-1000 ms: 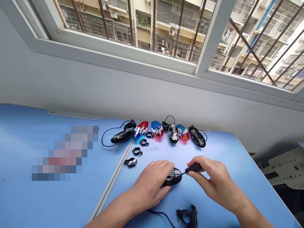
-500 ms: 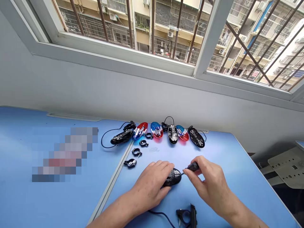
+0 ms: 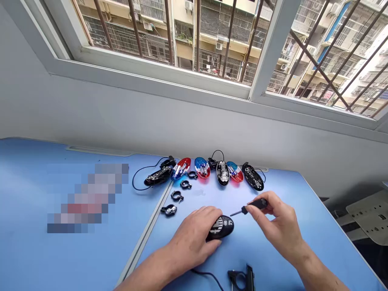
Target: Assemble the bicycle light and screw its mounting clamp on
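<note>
My left hand (image 3: 192,236) lies over a black oval device (image 3: 222,226) on the blue table (image 3: 273,250), fingers curled on it and holding it down. My right hand (image 3: 275,224) pinches a small black-handled screwdriver (image 3: 253,206). Its metal tip hangs in the air just above and to the right of the device, not touching it. A thin black cable (image 3: 209,277) runs from under my left wrist toward a black clamp bracket (image 3: 242,279) at the table's near edge.
A row of oval devices lies by the wall: black ones (image 3: 157,176) (image 3: 253,176) (image 3: 222,173) and red-and-blue shells (image 3: 181,168) (image 3: 202,167) (image 3: 235,171). Several small black ring clamps (image 3: 177,196) lie left of my hands. A seam (image 3: 151,230) splits the table. A white chair (image 3: 368,216) stands at right.
My right hand has lifted the screwdriver up and to the right, so its tip has left the black device. My left hand has stayed on the device.
</note>
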`<state>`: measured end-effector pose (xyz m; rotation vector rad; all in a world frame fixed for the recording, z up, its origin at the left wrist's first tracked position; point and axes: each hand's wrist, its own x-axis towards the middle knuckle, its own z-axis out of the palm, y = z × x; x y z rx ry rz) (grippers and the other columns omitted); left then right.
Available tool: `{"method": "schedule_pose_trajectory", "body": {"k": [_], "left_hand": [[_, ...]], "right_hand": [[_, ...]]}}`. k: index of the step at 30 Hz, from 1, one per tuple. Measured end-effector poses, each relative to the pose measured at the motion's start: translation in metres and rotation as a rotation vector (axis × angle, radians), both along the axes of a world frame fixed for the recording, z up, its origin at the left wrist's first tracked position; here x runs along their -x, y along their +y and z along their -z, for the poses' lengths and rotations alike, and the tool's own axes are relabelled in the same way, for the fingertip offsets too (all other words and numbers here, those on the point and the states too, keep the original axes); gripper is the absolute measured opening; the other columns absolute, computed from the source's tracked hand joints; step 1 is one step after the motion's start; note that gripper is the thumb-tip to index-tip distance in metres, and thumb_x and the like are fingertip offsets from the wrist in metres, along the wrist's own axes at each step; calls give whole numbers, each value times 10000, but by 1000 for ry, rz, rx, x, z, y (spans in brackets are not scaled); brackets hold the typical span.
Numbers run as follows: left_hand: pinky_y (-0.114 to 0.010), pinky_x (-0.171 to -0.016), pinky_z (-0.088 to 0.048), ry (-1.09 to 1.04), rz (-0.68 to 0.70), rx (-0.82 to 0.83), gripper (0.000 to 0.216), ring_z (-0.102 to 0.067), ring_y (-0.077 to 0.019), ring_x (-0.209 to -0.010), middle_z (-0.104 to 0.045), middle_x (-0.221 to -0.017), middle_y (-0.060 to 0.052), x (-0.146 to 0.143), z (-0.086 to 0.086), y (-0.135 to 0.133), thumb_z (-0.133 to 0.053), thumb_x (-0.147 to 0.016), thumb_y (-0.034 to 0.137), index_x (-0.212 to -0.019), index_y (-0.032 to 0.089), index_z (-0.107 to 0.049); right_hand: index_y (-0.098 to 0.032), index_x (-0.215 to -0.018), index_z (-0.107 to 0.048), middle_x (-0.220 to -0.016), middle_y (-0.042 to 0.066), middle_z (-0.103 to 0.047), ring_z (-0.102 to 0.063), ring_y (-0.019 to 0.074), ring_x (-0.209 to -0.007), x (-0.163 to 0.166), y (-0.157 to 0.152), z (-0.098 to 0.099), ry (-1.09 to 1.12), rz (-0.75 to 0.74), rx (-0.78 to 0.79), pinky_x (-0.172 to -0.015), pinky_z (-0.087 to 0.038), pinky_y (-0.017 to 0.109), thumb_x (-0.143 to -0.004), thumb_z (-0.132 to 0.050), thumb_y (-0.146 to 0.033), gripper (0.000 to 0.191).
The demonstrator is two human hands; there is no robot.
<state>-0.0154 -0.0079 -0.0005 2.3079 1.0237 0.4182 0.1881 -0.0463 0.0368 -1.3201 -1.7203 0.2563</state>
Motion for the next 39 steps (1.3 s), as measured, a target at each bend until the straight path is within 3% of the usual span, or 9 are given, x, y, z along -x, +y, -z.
{"method": "schedule_pose_trajectory", "body": {"k": [11,16,23,32,36,39], "left_hand": [[-286,-689,-405,-150,-91,219,324,-532,-195,-794,-580,-913,-6,0,-2,4,-675,-677,250,-986,227,-581],[-284,-728,-394,-322,-203,301,279,-521,-198,-845,-574,-925,0,1,-8,3,-660,-664,242,-933,230,-589],[-216,-528,-321,-540,-209,785,251,-446,-123,-608,-488,-648,53,0,-13,6,-606,-726,341,-921,194,-550],[-195,-501,-298,-608,-234,825,338,-400,-92,-563,-483,-620,67,-1,-16,6,-665,-706,440,-886,188,-529],[-221,-531,-403,-619,-224,861,435,-505,-129,-614,-500,-654,53,-2,-13,5,-655,-700,550,-924,201,-524],[-222,-481,-406,-617,-223,882,485,-569,-172,-652,-509,-653,41,-2,-8,5,-603,-709,630,-931,208,-512]], "right_hand": [[-194,-816,-591,-670,-8,-663,-622,97,-577,-2,6,1,80,82,-93,-563,-561,182,-817,-622,-245,61],[-193,-815,-591,-674,-1,-670,-625,100,-584,-2,8,2,69,70,-88,-556,-562,182,-822,-616,-246,58],[-192,-819,-592,-683,7,-676,-631,104,-586,-2,9,3,56,54,-90,-558,-565,189,-825,-611,-242,53],[-183,-844,-599,-673,8,-666,-631,105,-584,-1,8,6,39,15,-82,-558,-566,193,-833,-599,-236,54],[-182,-856,-599,-686,12,-667,-638,109,-600,-1,9,6,42,9,-84,-561,-569,197,-834,-594,-232,55],[-181,-848,-600,-677,11,-663,-633,108,-589,-1,9,5,35,14,-88,-548,-567,196,-833,-591,-235,56]]}}
